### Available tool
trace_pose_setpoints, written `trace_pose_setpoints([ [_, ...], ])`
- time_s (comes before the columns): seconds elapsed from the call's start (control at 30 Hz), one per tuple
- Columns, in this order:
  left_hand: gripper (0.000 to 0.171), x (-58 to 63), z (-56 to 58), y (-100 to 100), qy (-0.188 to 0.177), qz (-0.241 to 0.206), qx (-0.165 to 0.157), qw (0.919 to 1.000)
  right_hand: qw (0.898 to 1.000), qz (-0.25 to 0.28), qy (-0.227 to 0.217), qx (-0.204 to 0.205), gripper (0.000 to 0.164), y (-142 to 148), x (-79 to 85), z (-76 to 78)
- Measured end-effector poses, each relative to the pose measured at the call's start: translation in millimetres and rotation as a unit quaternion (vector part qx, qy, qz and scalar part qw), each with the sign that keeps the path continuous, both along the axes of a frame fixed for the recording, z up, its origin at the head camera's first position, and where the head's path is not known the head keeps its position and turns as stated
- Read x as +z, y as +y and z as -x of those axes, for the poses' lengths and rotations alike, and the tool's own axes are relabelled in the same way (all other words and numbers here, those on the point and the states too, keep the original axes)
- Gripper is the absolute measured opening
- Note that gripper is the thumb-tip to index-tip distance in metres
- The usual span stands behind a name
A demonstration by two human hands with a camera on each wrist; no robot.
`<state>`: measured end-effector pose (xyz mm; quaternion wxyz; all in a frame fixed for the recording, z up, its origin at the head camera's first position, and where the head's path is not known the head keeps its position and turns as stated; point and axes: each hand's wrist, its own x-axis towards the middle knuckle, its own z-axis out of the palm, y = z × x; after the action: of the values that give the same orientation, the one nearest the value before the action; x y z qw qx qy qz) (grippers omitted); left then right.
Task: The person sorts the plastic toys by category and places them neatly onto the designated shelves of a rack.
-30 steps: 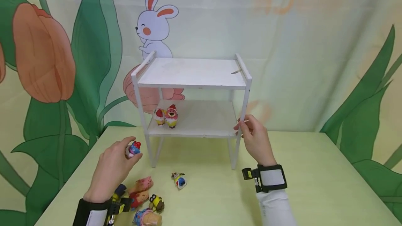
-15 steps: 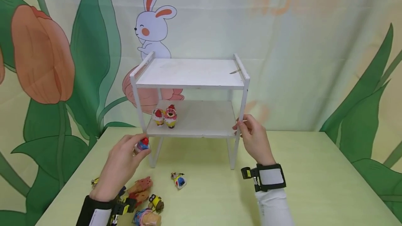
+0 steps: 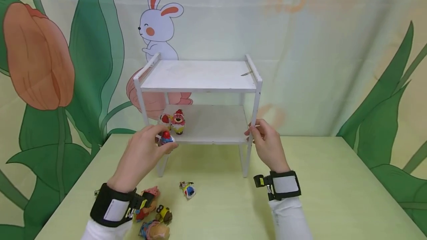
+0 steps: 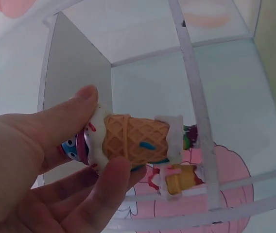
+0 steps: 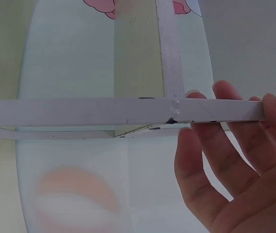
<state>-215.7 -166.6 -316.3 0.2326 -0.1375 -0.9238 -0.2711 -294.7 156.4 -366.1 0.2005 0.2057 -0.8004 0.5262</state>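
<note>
My left hand (image 3: 141, 155) pinches a small figurine (image 3: 166, 138) with a blue face and red top, at the front left edge of a white two-tier shelf (image 3: 197, 75). In the left wrist view the figurine's waffle-cone body (image 4: 135, 138) lies between thumb and fingers. On the lower board, just behind it, stand a pink bear figurine (image 3: 178, 121) with a red hat and a strawberry-topped figurine (image 3: 165, 120), partly hidden. My right hand (image 3: 268, 145) grips the shelf's front right post (image 5: 79, 111), with the fingers reaching around it in the right wrist view.
One figurine (image 3: 188, 190) lies on the green tabletop (image 3: 327, 195) before the shelf. At lower left are a pink pig figurine (image 3: 151, 193), a yellow-and-brown one (image 3: 164, 215) and a cone-shaped one (image 3: 155, 229), partly behind my left wrist. A printed cloth (image 3: 300, 66) hangs behind.
My left hand has carried the blue-faced figurine right and up, from beside the shelf to the lower board's front left. The right hand keeps its grip on the post.
</note>
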Motion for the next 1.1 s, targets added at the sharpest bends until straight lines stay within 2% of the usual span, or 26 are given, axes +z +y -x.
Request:
trace_pose_setpoints([
  [0.27,0.032,24.1,18.6,16,0.018,0.031,-0.015,0.9992,1.0,-0.003,0.003,-0.001,0.014,-1,1.1,-0.1],
  [0.47,0.029,36.3,34.2,27,0.016,0.041,-0.027,0.9987,1.0,-0.003,0.004,-0.004,0.013,-1,0.3,1.2],
  [0.7,0.035,41.1,49.5,40,0.003,0.06,-0.02,0.998,1.0,0.0,0.002,-0.003,0.013,0,0.0,0.5],
  [0.9,0.032,44.2,61.7,46,0.006,0.087,-0.029,0.9958,1.0,0.0,0.008,-0.001,0.014,-1,0.9,-0.3],
  [1.1,0.031,46.4,71.4,51,-0.02,0.067,-0.03,0.9971,1.0,-0.007,0.006,-0.009,0.013,-1,1.8,-1.1],
])
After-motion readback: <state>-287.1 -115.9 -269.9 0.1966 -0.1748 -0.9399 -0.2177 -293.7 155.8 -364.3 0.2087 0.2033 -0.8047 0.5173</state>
